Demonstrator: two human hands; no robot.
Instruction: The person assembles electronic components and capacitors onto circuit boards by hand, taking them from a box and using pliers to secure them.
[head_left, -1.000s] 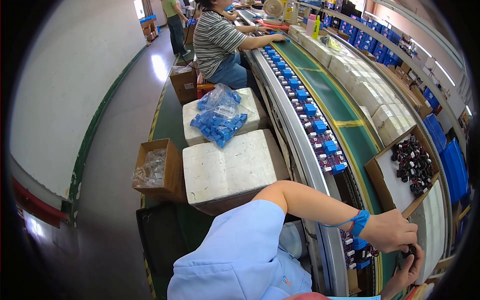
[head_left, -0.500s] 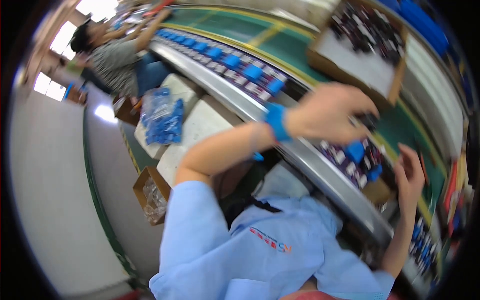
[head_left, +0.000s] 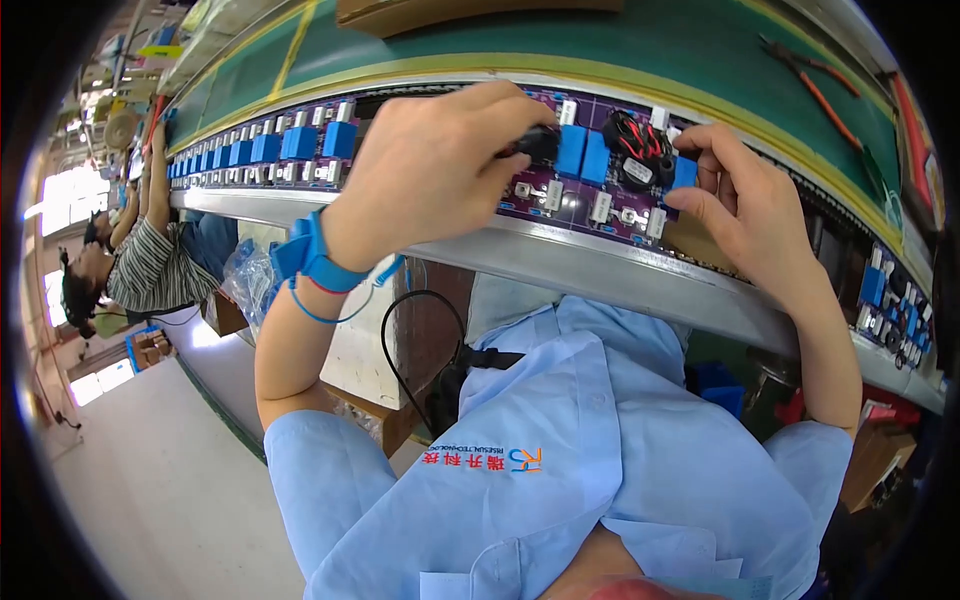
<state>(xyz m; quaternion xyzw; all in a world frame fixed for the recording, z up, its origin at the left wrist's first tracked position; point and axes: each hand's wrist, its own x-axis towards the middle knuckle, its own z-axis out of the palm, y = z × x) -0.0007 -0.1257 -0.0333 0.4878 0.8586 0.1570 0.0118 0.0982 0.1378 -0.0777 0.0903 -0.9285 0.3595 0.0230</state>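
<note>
Purple circuit boards (head_left: pixel 578 205) lie in the metal-edged line before me, carrying blue block-shaped components, white parts and small blue parts. My left hand (head_left: pixel 430 165), with a blue strap at its wrist, pinches a black component (head_left: pixel 541 146) at the board, left of a pair of blue blocks (head_left: pixel 583 155). Whether that component touches the board is hidden by the fingers. At the right end of the board, the thumb and fingers of my right hand (head_left: pixel 745 195) close around a blue block (head_left: pixel 684 178). Beside it sits a round black component with red and black wires (head_left: pixel 640 160).
Red-handled pliers (head_left: pixel 815 90) rest on the green surface (head_left: pixel 660 50) beyond the line. A cardboard box (head_left: pixel 470 14) stands at the far edge. More boards (head_left: pixel 290 145) run leftward, where another person (head_left: pixel 150 260) sits. A blue cord (head_left: pixel 345 318) hangs from my wrist strap.
My view has turned toward the boards. The left hand has lowered the black component from above the line to the board. My right hand has moved in from the side onto the blue block.
</note>
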